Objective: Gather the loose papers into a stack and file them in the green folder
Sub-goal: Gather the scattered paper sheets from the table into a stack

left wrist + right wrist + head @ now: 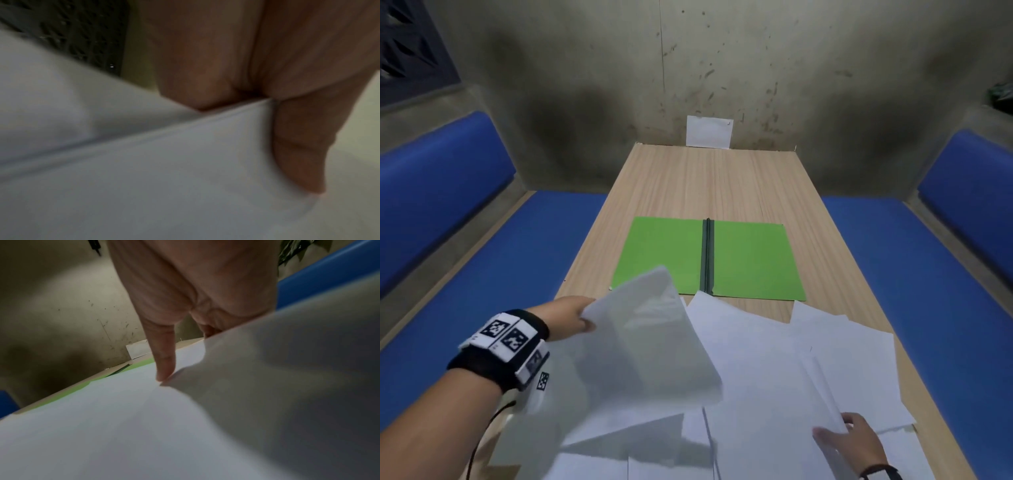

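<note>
At about eight o'clock on the table, the left hand pinches a lifted sheet by its edge. The left wrist view shows the thumb pressed on top of the paper with fingers curled beneath. That sheet hangs in the air, curved and blurred, its free end drooping toward six o'clock over the rest of the pile.

Moving rightward, the loose papers lie fanned and overlapping across the near end of the table, from six o'clock round to four o'clock, none of them squared to one another. Just beyond them, at the table's centre toward twelve o'clock, the green folder lies open and flat, its dark spine running from near to far. The nearest papers overlap or just touch its near edge.

At five o'clock, the right hand grips the near edge of a few raised sheets; the right wrist view shows the thumb bearing down on paper while a sheet curls up over the fingers.

The gathering looks only begun. The next move seems to turn on this: the folder lies straight ahead of both hands, at twelve o'clock, its long axis pointing away, so the papers would need turning lengthwise to match before sliding forward. The left hand sits somewhat nearer the folder's left leaf.
</note>
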### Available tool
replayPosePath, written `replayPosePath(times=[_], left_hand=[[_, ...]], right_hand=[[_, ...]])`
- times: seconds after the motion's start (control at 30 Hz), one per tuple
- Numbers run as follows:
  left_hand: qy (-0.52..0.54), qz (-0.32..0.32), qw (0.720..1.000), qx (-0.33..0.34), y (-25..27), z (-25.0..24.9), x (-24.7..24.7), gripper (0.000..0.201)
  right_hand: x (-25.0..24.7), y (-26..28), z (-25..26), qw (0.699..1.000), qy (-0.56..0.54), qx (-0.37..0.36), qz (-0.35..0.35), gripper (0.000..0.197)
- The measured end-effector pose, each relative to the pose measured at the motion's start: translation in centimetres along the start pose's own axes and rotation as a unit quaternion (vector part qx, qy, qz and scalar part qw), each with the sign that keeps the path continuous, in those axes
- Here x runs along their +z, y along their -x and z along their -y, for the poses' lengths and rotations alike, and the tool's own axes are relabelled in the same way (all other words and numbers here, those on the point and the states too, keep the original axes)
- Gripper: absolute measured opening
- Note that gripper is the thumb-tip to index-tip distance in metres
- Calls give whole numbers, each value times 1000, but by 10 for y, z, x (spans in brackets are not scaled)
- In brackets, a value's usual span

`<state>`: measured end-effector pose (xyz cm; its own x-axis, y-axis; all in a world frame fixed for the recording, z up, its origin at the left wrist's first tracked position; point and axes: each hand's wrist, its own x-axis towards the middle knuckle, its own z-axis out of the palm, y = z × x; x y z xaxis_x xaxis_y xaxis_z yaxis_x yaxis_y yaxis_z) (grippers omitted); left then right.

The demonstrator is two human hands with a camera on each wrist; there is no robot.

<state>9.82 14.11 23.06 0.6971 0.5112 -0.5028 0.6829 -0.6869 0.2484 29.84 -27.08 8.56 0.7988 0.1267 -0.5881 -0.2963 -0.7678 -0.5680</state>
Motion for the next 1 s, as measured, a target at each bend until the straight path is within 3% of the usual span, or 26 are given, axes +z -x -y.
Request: replayPosePath(times=[0.13,0.23,0.3,0.37,0.43,0.5,0.63,0.73,0.9,1.0], left_hand=[[201,-21,978,44,2,22,-12,36],[361,-67,929,56,3,20,-7,46],[462,-85,881,56,4,13,4,53],[540,-73,836,56,3,9,21,56],[581,-45,812,39,-3,11,45,76],[594,4,804,-12,-11,15,75,86],[553,37,821,-135,-15,9,130,49],[535,59,818,-204,-11,10,159,42],[526,36,823,-212,-5,8,178,52],[557,38,803,-209,-2,4,177,33]], right_hand=[[0,4,7,998,57,-17,26,19],[-4,5,6,997,55,-22,45,29],[-8,6,7,999,38,-22,32,36],[-16,10,11,1000,17,-23,9,37],[-25,12,16,999,-11,-32,-22,38],[-36,15,24,996,-52,-43,-51,38],[-58,9,34,982,-154,-58,-96,31],[-66,0,44,978,-180,-77,-78,33],[-48,-19,59,984,-155,-80,22,39],[-25,-30,65,991,-82,-93,53,36]])
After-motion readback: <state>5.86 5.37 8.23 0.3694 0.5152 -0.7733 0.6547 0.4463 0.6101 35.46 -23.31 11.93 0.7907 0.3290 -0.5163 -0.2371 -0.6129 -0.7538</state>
